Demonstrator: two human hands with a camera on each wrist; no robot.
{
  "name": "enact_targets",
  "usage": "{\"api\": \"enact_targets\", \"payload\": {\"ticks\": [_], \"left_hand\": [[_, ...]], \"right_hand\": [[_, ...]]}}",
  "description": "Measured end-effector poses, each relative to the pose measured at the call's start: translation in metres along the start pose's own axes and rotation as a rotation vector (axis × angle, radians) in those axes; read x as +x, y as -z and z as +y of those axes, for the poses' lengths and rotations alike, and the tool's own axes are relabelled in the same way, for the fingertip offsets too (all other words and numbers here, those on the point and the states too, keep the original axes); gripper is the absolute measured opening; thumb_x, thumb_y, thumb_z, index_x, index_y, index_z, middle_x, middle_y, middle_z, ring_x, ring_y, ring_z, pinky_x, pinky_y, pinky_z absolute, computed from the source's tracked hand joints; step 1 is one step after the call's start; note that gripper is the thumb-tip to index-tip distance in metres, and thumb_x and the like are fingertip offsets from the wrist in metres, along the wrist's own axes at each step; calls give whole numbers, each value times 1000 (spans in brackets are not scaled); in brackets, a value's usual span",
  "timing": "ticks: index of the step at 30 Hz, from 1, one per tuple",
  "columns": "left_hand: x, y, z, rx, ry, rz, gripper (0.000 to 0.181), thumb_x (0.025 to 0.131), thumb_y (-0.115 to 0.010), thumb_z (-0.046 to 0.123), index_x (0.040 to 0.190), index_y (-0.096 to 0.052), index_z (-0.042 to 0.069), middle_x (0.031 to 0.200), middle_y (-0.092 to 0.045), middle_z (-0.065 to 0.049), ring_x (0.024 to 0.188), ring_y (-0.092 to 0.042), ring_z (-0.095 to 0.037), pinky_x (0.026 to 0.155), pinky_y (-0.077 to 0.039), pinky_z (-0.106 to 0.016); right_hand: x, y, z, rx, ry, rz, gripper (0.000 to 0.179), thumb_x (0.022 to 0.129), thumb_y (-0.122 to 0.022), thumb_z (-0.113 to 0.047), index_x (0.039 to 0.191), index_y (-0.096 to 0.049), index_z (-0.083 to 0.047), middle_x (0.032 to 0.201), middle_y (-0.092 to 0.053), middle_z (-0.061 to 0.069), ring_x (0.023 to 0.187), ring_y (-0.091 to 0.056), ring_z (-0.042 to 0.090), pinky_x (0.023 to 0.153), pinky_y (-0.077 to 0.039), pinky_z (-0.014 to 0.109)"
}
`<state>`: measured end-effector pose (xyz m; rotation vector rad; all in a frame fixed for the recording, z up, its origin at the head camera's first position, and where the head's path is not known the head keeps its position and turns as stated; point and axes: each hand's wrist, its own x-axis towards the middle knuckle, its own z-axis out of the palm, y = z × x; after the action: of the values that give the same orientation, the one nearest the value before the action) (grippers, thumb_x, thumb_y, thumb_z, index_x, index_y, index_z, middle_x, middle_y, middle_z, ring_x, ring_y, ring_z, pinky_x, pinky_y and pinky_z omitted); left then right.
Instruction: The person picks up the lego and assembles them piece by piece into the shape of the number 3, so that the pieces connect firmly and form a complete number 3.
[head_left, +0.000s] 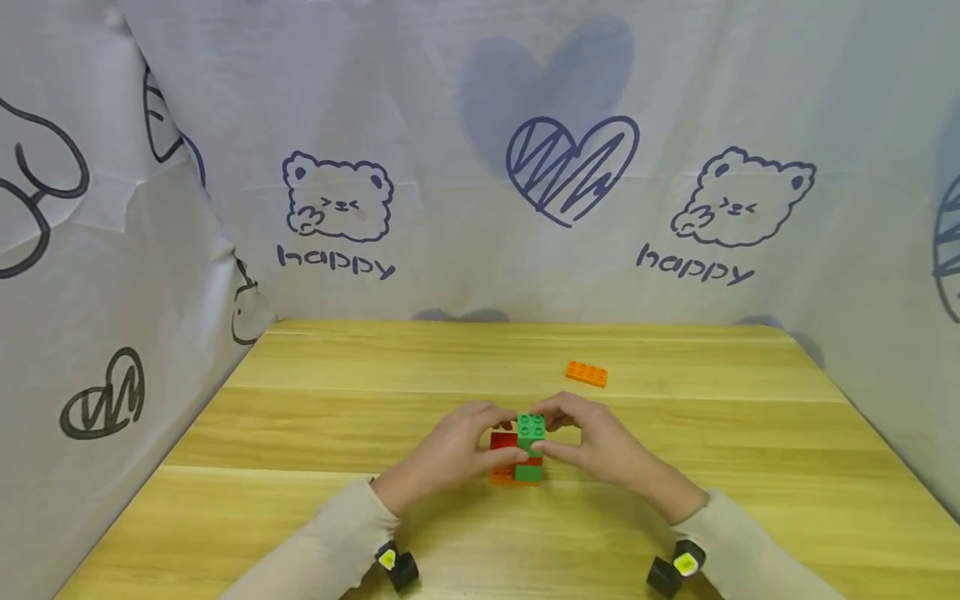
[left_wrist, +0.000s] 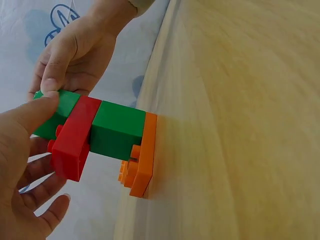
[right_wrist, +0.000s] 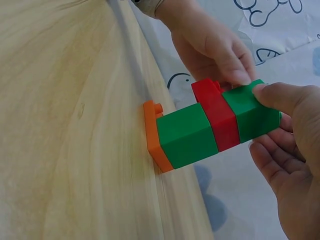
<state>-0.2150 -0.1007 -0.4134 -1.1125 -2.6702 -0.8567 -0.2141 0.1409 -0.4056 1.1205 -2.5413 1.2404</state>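
A small stack of toy building bricks stands on the table, close in front of me. Its base is an orange plate [left_wrist: 143, 170], which carries a lower green brick [right_wrist: 187, 135]. Over that lies a red brick [left_wrist: 75, 140] that overhangs to the left, and a second green brick [head_left: 531, 425] tops the stack. My left hand [head_left: 457, 442] holds the upper green brick from the left, thumb at its near face. From the other side my right hand [head_left: 600, 442] pinches the same brick with thumb and fingers. Some fingertips are hidden behind the bricks.
Farther back on the wooden table [head_left: 337, 417], slightly right of the stack, lies a loose orange plate [head_left: 587, 373] with studs. A white cloth [head_left: 450, 167] with bear and heart drawings hangs behind the table and along its sides.
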Motion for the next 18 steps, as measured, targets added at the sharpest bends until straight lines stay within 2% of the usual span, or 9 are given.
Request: {"api": "enact_targets", "payload": {"ticks": [9, 15, 18], "left_hand": [[3, -5, 1, -125, 2, 65, 43, 90, -68, 44, 122, -65, 16, 112, -65, 4, 102, -58, -11, 83, -51, -34], [4, -6, -1, -120, -20, 89, 38, 89, -70, 41, 118, -66, 16, 109, -64, 5, 100, -57, -10, 81, -51, -31], [5, -7, -1, -104, -27, 97, 37, 88, -71, 40, 116, -67, 16, 109, -64, 5, 101, -57, -11, 83, -50, -31]], "right_hand": [[0, 0, 1, 12, 4, 0, 38, 89, -74, -25, 121, -62, -9, 112, -64, -1, 95, -63, 11, 86, -53, 34], [1, 0, 0, 22, 0, -10, 38, 88, -75, -25, 121, -62, -10, 112, -64, -1, 95, -63, 12, 86, -54, 38], [1, 2, 0, 10, 6, -21, 39, 88, -75, -23, 122, -61, -10, 114, -64, -1, 96, -62, 12, 86, -54, 37]]}}
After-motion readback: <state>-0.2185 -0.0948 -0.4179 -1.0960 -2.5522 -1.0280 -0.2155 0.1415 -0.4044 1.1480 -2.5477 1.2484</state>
